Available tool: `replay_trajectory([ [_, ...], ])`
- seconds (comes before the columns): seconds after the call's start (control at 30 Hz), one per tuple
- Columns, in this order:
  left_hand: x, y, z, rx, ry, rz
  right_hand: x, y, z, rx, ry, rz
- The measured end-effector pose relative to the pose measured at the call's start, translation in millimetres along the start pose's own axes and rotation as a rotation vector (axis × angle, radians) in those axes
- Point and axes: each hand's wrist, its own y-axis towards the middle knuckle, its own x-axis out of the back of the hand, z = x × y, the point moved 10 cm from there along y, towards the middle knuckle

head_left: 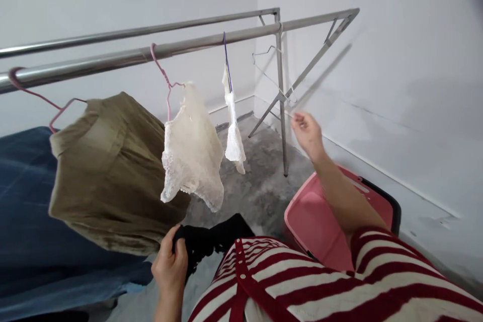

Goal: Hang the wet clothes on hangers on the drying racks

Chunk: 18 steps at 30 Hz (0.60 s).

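My left hand (170,260) is low in the middle of the view, shut on a black lacy garment (206,239). My right hand (307,136) is raised at the right, its fingers pinched on the end of a thin pale wire hanger (268,68), which is blurred. Hanging from the nearer steel rail (151,52) are an olive-brown garment (109,176) on a pink hanger (33,93), a white lace garment (192,151) on another pink hanger (165,78), and a narrow white garment (234,131) on a purple hanger (227,55).
The steel drying rack's second rail (132,32) runs behind, on thin legs (281,100) standing on a concrete floor (260,181) in a white-walled corner. A pink-and-black basket (332,216) lies below my right arm. Blue fabric (26,201) fills the left side.
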Motion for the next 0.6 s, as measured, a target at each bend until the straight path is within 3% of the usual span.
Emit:
replay_trajectory([
  [0.1, 11.7, -4.3, 5.8, -0.002, 0.044, -0.058, 16.2, 69.5, 8.8, 0.085, -0.123, -0.11],
  [0.2, 25.2, -6.9, 6.9, 0.003, 0.069, -0.113, -6.6, 118.2, 2.1, 0.069, -0.23, -0.069],
  [0.3, 36.6, -9.2, 4.6, 0.003, 0.086, -0.139, -38.0, 144.2, -16.8, -0.069, -0.259, 0.004],
  [0.37, 41.8, -10.5, 5.1, 0.016, 0.11, -0.14, -50.2, 152.0, -22.5, -0.142, -0.255, 0.016],
  [0.47, 43.9, -11.1, 9.8, 0.047, 0.138, -0.11, -49.7, 153.7, -13.9, -0.142, -0.242, -0.031],
  [0.53, 41.5, -10.6, 13.6, 0.068, 0.141, -0.072, -40.8, 140.9, -5.6, -0.119, -0.198, -0.075],
  [0.6, 38.3, -9.9, 16.7, 0.094, 0.141, -0.036, -29.5, 108.9, -2.1, -0.11, -0.126, -0.115],
])
